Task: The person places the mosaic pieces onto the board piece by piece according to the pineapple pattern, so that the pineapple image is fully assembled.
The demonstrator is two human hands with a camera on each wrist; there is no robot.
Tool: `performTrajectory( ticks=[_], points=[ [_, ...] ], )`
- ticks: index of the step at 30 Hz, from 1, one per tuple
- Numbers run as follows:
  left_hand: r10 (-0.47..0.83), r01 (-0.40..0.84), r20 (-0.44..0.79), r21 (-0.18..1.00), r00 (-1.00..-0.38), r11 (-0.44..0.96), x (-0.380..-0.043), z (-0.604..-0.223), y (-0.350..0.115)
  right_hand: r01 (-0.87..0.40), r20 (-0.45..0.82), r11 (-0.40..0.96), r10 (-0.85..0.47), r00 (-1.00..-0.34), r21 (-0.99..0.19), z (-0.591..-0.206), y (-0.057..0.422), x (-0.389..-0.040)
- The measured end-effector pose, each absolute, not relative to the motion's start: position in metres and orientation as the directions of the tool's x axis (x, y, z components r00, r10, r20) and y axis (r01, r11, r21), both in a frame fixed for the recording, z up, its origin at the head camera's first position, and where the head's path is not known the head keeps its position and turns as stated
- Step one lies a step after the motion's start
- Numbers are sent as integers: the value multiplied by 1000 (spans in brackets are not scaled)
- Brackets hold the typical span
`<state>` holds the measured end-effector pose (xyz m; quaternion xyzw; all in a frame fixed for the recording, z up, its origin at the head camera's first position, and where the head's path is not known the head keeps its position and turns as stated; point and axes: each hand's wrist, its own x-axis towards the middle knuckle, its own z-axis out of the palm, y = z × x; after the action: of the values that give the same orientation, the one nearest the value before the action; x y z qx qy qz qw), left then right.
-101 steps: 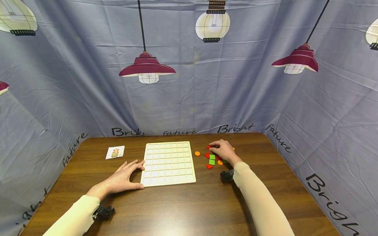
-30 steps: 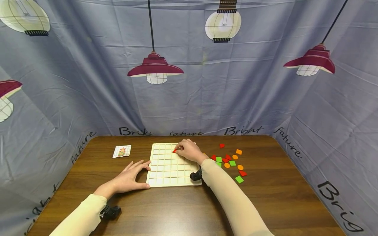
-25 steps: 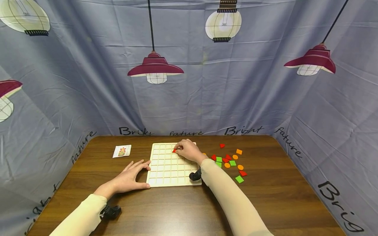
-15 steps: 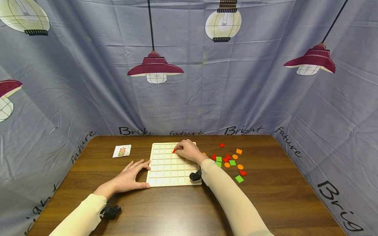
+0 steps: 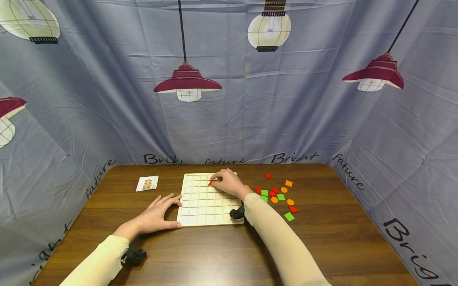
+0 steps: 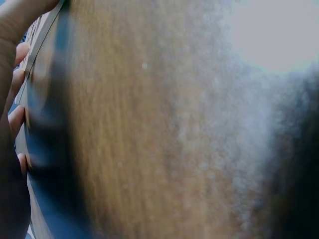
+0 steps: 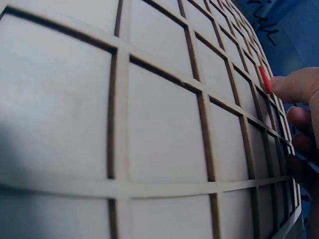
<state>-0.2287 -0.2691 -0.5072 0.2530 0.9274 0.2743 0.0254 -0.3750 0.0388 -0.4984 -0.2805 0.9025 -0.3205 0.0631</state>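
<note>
One red tile (image 5: 210,183) is being pinched by the right hand (image 5: 230,183) over the grid board (image 5: 202,207)'s far rows, probably for cell alignment; left hand (image 5: 154,215), fingers loosely spread, is touching the board's left edge, likely steadying it.

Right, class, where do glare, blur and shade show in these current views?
Head: pale glare on the table at bottom centre, board fairly sharp; left wrist: strong glare at upper right, table blurred; right wrist: board squares beside the right hand shaded.
</note>
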Motion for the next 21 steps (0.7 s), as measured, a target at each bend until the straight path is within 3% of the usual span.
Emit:
performTrajectory(
  ticks=[8,21],
  points=[
    [480,456,92,508,-872,731,-229,-506,-268,-481,120,616,-532,-838,-624,-485,60,-377],
    [477,467,104,462,-873,754,-227,-507,-269,-454,188,620,-446,-875,-640,-458,141,-374]
  ],
)
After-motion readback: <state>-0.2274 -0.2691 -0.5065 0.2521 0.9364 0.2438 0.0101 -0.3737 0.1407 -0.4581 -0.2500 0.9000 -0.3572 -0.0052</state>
